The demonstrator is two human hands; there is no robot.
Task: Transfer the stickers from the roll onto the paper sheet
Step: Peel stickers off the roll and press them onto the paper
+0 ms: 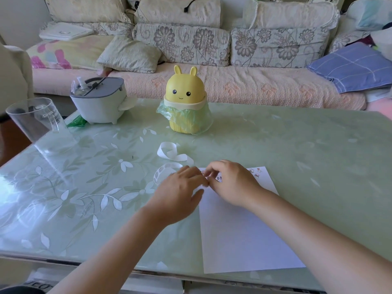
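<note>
A white paper sheet (239, 230) lies on the green glass table (318, 149), with several small stickers (255, 172) stuck along its far edge. A white sticker strip (169, 153) curls loosely on the table beyond my hands and runs under my left hand. My left hand (180, 194) holds the strip's near end at the sheet's far left corner. My right hand (231, 181) meets it there, with its fingertips pinching at a sticker on the strip. The pinch point itself is mostly hidden by the fingers.
A yellow rabbit-shaped bin (185, 102) with a green bag stands at the table's middle back. A grey-white container (99, 100) sits at the back left, and a clear plastic cup (40, 126) stands at the left edge. A sofa (201, 49) runs behind the table.
</note>
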